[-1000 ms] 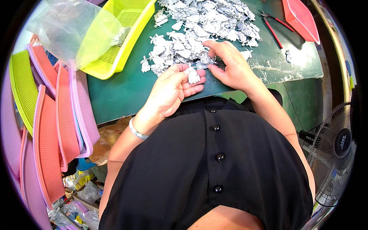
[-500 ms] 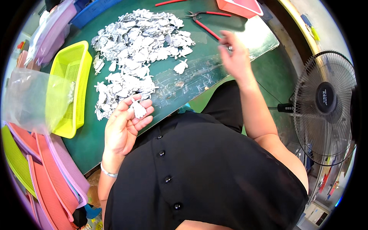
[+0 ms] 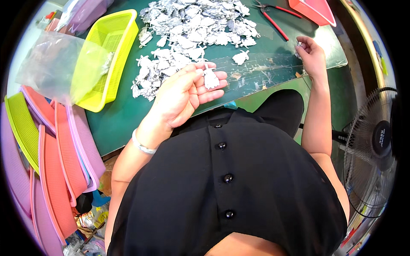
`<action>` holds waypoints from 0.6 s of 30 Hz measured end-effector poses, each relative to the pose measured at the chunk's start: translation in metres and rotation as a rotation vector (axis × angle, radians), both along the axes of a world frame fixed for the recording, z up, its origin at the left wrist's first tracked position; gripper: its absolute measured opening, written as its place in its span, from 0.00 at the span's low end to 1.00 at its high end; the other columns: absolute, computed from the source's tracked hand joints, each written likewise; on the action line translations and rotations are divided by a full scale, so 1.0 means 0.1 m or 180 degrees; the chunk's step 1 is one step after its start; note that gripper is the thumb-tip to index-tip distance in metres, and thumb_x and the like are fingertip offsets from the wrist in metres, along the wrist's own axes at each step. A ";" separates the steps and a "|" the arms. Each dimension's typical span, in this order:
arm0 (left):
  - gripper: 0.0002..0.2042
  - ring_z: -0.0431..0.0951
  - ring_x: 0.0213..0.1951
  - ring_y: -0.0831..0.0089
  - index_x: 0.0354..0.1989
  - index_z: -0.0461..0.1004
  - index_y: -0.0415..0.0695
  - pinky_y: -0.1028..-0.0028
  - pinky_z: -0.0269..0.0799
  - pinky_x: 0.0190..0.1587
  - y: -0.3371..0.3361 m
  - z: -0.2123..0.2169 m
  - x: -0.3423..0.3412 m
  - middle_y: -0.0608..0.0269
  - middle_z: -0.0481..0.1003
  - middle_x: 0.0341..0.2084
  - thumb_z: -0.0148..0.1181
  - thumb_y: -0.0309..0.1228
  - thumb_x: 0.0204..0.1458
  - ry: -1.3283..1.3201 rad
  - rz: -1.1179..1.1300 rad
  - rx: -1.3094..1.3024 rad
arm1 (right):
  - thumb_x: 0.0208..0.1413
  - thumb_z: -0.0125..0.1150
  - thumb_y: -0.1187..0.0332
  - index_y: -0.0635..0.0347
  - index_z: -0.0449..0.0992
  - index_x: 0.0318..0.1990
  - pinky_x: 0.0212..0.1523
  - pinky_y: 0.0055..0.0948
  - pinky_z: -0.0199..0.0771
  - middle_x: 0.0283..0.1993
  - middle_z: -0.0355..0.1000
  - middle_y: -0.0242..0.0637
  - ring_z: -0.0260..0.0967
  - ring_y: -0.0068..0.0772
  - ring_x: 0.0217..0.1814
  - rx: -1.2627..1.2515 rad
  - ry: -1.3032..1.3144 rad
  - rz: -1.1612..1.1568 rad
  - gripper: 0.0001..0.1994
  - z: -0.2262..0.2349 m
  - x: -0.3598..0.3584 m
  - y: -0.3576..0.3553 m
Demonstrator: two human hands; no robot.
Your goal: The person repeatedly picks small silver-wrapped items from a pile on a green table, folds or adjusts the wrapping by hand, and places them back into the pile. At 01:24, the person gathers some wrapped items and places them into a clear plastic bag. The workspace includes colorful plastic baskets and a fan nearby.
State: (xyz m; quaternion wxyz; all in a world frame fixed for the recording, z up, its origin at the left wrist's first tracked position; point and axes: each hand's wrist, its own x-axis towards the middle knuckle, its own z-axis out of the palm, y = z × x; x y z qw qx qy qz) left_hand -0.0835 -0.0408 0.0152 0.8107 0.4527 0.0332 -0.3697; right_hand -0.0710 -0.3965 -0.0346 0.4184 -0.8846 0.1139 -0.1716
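My left hand [image 3: 183, 87] is turned palm up near the table's front edge. It holds a small flat silvery-white metal casting [image 3: 211, 80] with a thin stem between thumb and fingers. Over the right part of the table, my right hand [image 3: 313, 54] pinches a small silvery piece [image 3: 298, 50], mostly hidden by the fingers. A pile of similar castings [image 3: 192, 25] spreads beyond my left hand. One lone casting [image 3: 240, 57] lies between the pile and my right hand. Red-handled nippers [image 3: 275, 24] rest with jaws apart beyond it.
A yellow-green basket [image 3: 131, 38] with a clear plastic bag [image 3: 51, 64] over it stands left of the pile. Several pink, purple and green baskets [image 3: 55, 170] stack at lower left. A pink tray [image 3: 316, 10] sits at far right. A fan [image 3: 380, 136] stands at right.
The view has shifted, so the table things sit further right and higher. My left hand still holds its casting, its palm more open. My right hand, blurred before, now shows sharply with its fingers closed.
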 end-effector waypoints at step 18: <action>0.13 0.73 0.42 0.65 0.47 0.59 0.36 0.69 0.69 0.46 -0.06 0.02 -0.06 0.51 0.69 0.41 0.38 0.29 0.57 0.0028 -0.0104 0.0082 | 0.48 0.55 0.77 0.68 0.67 0.36 0.24 0.19 0.69 0.27 0.70 0.37 0.67 0.23 0.24 0.3644 0.0735 0.1585 0.08 0.25 -0.33 1.62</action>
